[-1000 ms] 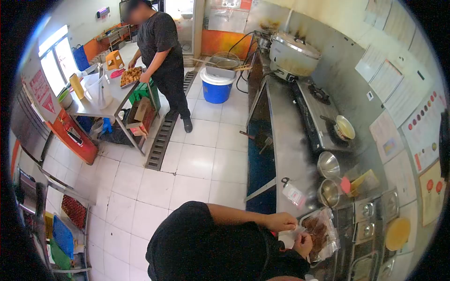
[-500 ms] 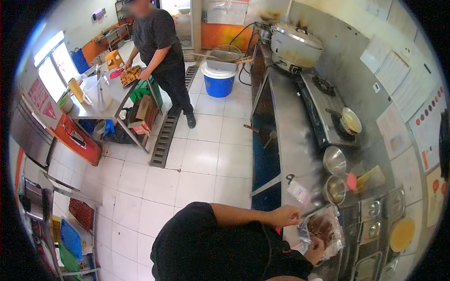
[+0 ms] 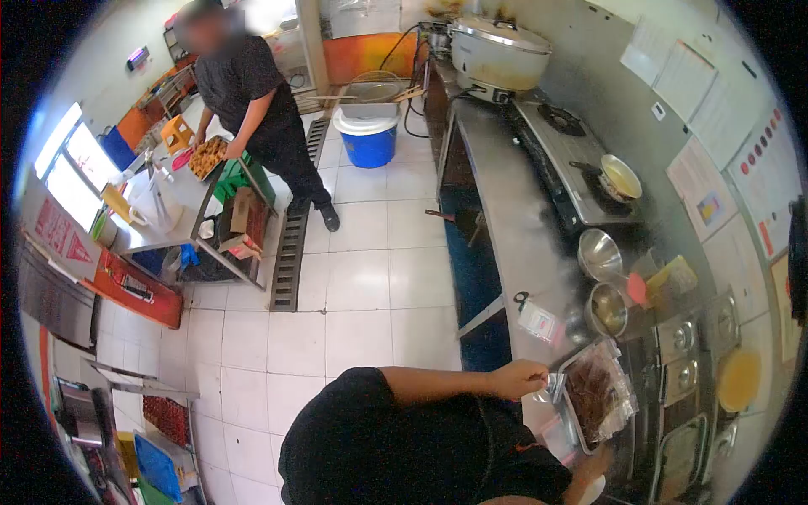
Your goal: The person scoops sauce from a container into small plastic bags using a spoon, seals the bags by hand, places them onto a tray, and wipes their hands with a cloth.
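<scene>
A metal tray (image 3: 579, 422) with brown food (image 3: 594, 396) in it sits on the counter, clear plastic film (image 3: 623, 400) crumpled along its right side. My left hand (image 3: 520, 380) is beside the tray's upper left corner, its fingers curled together; whatever they may hold is too small to make out. My right hand (image 3: 594, 465) is below the tray's near end, smeared and partly out of sight, so its fingers cannot be read. Under it shows a white object (image 3: 592, 491), unclear in kind. A white-and-pink packet (image 3: 539, 321) and black scissor handles (image 3: 521, 297) lie above my left hand.
Two metal bowls (image 3: 599, 255) stand beyond the tray, near a pan (image 3: 620, 178) on the stove (image 3: 572, 160). Lidded metal containers (image 3: 677, 337) line the right. Across the aisle, a co-worker (image 3: 244, 93) holds a tray of browned food (image 3: 207, 157) at a table (image 3: 190, 206).
My right hand has moved from the tray's near left corner down past its near end. The film has shifted rightward, showing more brown food. My left hand stays near the upper left corner.
</scene>
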Tool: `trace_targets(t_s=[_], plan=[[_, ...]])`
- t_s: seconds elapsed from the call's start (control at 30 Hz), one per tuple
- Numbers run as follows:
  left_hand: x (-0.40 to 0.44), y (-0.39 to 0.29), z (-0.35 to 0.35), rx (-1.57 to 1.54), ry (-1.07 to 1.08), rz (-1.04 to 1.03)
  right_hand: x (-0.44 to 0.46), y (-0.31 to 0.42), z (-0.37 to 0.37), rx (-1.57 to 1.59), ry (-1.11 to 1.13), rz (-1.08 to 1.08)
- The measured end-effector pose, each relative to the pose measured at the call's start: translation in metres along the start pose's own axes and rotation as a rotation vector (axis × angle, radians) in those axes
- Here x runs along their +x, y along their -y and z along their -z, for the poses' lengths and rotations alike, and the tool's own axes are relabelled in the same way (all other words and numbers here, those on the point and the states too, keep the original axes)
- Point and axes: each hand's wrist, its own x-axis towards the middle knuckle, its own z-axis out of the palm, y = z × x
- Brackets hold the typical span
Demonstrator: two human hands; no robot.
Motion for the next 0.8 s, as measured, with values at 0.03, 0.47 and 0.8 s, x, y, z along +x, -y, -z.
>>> trace_targets(t_s=[0.03, 0.47, 0.8], plan=[[0.002, -0.002, -0.001, -0.008, 0.042, 0.017, 0.002, 0.009, -0.007, 0.11, 0.013, 0.017], [-0.001, 0.001, -0.02, 0.063, 0.148, -0.158, -0.016, 0.105, -0.059, 0.529, 0.388, -0.111], [-0.012, -0.002, -0.002, 0.507, -0.328, -0.283, -0.009, 0.137, -0.054, 0.15, 0.442, -0.119]])
